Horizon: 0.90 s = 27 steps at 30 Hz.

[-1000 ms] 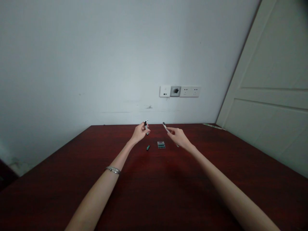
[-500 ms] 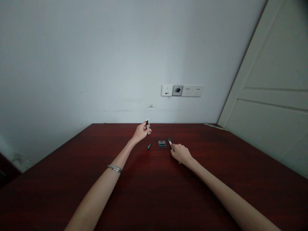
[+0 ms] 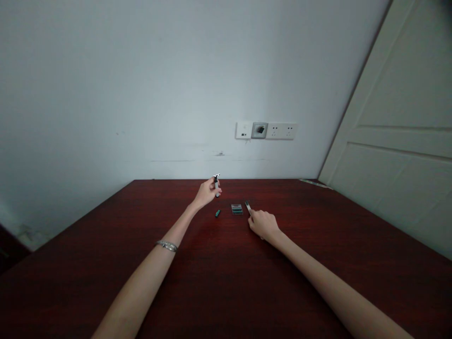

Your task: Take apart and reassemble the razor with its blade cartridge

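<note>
Raised over the far part of the table, my left hand (image 3: 205, 194) pinches a small razor-like tool (image 3: 216, 185) with a grey and black handle and a shiny head at its top. My right hand (image 3: 263, 223) is closed around a slim light-coloured tool (image 3: 248, 206), whose dark tip points away to the upper left. Between the hands lies a small clear case (image 3: 237, 209) with dark and teal parts inside. A little green and black piece (image 3: 218, 213) rests on the table left of the case, below my left hand.
The dark red table (image 3: 226, 282) meets a pale wall (image 3: 141, 84) at its far edge. Sockets (image 3: 281, 131) are set in the wall. A flat strip (image 3: 315, 184) lies at the far right corner, beside a white door (image 3: 402, 141).
The whole view has shifted slightly, so table and hands sit a little higher. Both hands keep their holds, and neither has clearly moved over the table.
</note>
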Motion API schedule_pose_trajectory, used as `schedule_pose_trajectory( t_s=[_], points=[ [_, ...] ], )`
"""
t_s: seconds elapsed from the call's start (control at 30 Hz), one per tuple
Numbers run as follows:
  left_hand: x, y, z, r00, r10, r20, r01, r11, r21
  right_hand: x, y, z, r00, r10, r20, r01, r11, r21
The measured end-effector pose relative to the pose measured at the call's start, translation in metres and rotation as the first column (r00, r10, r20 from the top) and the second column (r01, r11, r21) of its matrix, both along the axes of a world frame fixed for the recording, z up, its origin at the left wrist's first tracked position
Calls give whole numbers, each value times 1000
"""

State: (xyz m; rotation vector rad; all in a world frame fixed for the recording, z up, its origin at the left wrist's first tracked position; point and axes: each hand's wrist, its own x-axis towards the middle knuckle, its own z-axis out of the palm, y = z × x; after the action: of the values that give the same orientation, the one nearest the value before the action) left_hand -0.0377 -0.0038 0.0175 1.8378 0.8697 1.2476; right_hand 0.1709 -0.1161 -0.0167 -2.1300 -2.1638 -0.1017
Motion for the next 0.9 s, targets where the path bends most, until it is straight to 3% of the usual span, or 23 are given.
schedule_pose_trajectory(
  t_s=[0.3, 0.53, 0.7, 0.9],
  points=[
    [0, 1, -3, 1000, -11, -4, 11, 1000, -4, 2, -1, 0, 1000, -2, -22, 2, 1000, 29],
    [1, -1, -2, 1000, -24, -18, 24, 1000, -14, 13, 13, 30, 998, 44, -55, -38, 993, 112],
    [2, 0, -4, 998, -51, -27, 50, 998, -42, 26, 44, 41, 962, 243, -124, -232, 968, 96],
    [4, 2, -8, 994, -111, -17, 109, 989, -100, 24, 69, 26, 890, 425, -162, -417, 905, 82]
  ],
)
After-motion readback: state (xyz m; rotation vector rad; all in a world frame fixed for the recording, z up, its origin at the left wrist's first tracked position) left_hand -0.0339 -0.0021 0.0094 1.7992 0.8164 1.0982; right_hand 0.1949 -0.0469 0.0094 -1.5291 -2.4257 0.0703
